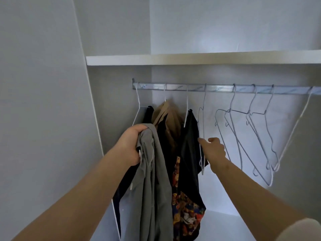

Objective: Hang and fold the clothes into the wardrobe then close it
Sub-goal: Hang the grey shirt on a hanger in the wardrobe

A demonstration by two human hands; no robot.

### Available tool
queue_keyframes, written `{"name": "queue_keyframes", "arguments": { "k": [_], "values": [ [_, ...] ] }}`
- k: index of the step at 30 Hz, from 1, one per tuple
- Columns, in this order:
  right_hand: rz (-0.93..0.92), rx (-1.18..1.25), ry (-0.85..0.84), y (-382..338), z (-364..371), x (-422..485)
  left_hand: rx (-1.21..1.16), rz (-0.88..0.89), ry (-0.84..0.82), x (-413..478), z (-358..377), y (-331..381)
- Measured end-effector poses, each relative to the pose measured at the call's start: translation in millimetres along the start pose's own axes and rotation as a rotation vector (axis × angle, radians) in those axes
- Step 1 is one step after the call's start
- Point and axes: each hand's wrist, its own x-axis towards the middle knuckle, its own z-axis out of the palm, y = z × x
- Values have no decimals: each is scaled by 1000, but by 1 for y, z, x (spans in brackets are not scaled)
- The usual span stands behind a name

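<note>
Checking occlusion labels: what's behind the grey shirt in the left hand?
Behind the grey shirt hang a black garment, a tan one and a patterned one. The shirt covers most of the black one.

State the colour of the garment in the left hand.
The garment is grey; head view shows it best.

No legible text; marks on rail [217, 88] unreadable

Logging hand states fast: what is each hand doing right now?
Left hand: gripping the grey garment.
Right hand: open, holding nothing, fingers by an empty hanger; contact cannot be told.
</note>
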Motion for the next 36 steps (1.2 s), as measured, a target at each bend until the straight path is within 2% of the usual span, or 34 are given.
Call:
{"name": "queue_keyframes", "arguments": {
  "k": [3,5,10,14,22,27,31,36],
  "values": [
    [189,434,-266,-4,4,19,-45,23,-2,21,1,0],
    [191,592,-280,-3,5,28,-42,20,-6,30,1,0],
    [76,705,-253,-12,0,37,-33,24,32,40,2,3],
    [-10,703,-266,-17,-9,29,-19,24,51,35,3,1],
    [-22,585,-293,13,-13,-35,-96,59,25,-5,-12,-17],
    [-47,486,-166,44,-13,-105,-165,100,7,-48,-31,-41],
    [-90,393,-97,78,-20,-172,-128,41,-28,-78,-42,-58],
    [-74,350,-212,92,-45,-239,-13,-38,-51,-113,-45,-73]
  ]
}}
